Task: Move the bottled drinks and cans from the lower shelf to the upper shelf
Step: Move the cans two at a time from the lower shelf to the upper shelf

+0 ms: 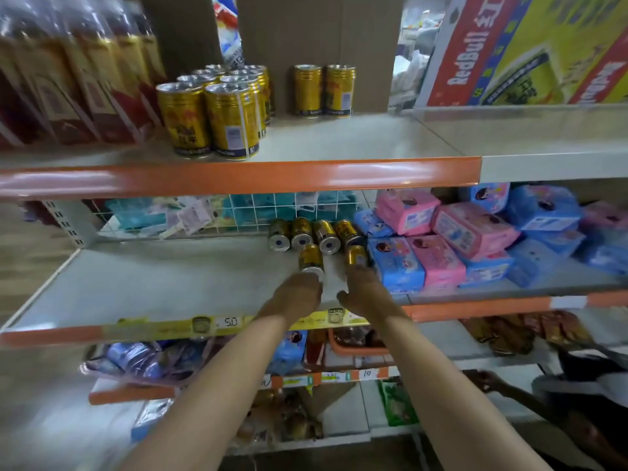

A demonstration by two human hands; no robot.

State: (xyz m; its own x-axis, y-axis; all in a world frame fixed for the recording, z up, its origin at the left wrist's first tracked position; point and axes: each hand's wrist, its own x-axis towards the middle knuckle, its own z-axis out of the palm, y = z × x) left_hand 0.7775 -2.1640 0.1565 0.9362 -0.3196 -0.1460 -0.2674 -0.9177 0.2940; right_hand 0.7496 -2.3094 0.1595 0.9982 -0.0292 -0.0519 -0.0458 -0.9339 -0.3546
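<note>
You're partway through: about 10 upright cans (234,120) stand on the upper shelf (339,141), above both grips. On the lower shelf (153,280), your left grip (299,295) and right grip (363,290) each meet 1 front can (311,260). I cannot tell whether either grip has closed. 4 back cans (316,234) lie just beyond.

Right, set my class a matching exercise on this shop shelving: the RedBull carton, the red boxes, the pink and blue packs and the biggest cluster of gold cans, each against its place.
Things
1. RedBull carton
2. red boxes
3. pink and blue packs
4. biggest cluster of gold cans

Places
A. lower shelf, right end
B. upper shelf, centre-left
C. upper shelf, far right
D. upper shelf, far left

Pairs: 1-C, 2-D, 3-A, 4-B
</note>
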